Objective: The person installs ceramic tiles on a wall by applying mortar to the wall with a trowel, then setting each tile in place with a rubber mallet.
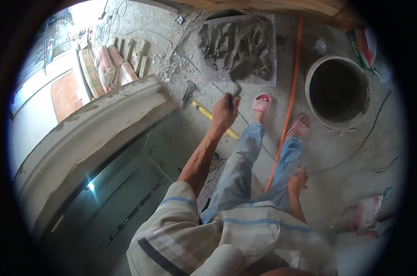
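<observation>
Right now your left hand [225, 110] has its fingers clenched around the handle of a trowel [234, 87], just on your side of the patterned tile [272, 55]. The trowel's far end reaches over the tile's near edge and meets the grey mortar [238, 43], so its blade is hard to make out. That mortar lies in thick, uneven ridges across most of the tile, leaving bare strips along the right and near edges.

Your right hand [298, 181] is well back from the tile, beside your right leg, its fingers loosely bent and released, with nothing visible in them.

To the right of the tile, past an orange strip [294, 83] running along the floor [328, 161], stands a round bucket [310, 99] with a dark inside. Your pink sandals [262, 103] are on the near side of the tile. Toward you and left of it lie a hammer [188, 93] and a yellow level [202, 110], the level partly hidden by your forearm. Farther left of the tile, several long wrapped pieces [106, 64] lie side by side.
</observation>
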The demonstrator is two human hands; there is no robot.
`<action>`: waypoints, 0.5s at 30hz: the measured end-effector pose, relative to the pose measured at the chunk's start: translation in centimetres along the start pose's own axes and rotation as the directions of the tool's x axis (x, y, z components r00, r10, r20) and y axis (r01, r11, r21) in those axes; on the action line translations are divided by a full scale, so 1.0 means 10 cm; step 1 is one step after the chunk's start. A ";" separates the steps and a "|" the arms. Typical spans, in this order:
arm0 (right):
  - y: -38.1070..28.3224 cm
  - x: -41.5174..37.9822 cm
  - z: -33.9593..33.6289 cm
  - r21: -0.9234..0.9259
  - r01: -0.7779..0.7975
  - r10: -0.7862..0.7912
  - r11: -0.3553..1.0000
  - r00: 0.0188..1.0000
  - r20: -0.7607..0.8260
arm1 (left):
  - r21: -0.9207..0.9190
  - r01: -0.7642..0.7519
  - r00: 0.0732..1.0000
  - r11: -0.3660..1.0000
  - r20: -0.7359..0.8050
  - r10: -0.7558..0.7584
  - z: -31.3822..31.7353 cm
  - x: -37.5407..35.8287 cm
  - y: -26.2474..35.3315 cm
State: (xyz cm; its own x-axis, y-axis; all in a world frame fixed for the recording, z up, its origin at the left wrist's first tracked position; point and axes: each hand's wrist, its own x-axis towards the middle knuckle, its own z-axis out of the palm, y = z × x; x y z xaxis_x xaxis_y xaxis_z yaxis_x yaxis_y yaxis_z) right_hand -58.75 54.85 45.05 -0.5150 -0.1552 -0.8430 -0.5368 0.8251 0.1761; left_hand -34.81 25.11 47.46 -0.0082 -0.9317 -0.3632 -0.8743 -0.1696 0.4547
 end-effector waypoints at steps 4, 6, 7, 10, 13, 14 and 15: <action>-0.15 -0.09 -0.03 -0.037 0.026 -0.028 0.999 0.998 -0.049 | 0.061 -0.065 0.989 0.996 -0.128 0.073 0.13 0.50 -0.68; -0.22 -0.06 -0.08 -0.044 0.029 -0.031 0.999 0.998 -0.056 | 0.055 -0.081 0.993 0.995 -0.083 0.086 0.10 0.62 -0.77; -0.23 -0.04 -0.03 -0.049 0.025 -0.029 0.998 0.997 -0.072 | 0.048 -0.084 0.993 0.995 -0.084 0.088 0.03 0.64 -0.73; -0.30 -0.16 0.04 -0.065 0.034 -0.037 0.997 0.998 -0.054 | -0.023 -0.074 0.993 0.997 -0.094 0.071 -0.28 0.54 -0.65; -0.36 -0.14 0.06 -0.070 0.026 -0.031 0.997 0.998 -0.062 | -0.061 -0.099 0.992 0.993 -0.081 0.094 -0.62 0.73 -0.32; -0.38 -0.13 0.12 -0.090 0.020 -0.025 0.996 0.998 -0.052 | -0.057 0.000 0.996 0.998 0.085 0.005 -0.76 0.86 -0.19; -0.37 -0.13 0.17 -0.089 0.015 -0.020 0.996 0.998 -0.053 | -0.029 0.107 0.963 0.994 0.252 -0.097 -0.83 0.94 -0.16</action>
State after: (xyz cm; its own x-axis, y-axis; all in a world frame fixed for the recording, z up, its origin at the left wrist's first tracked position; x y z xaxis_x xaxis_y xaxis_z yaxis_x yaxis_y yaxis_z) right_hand -55.00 52.93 44.67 -0.5385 -0.2001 -0.8185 -0.6019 0.7712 0.2074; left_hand -29.46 13.95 50.05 -0.0458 -0.7995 -0.5989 -0.8559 -0.2777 0.4363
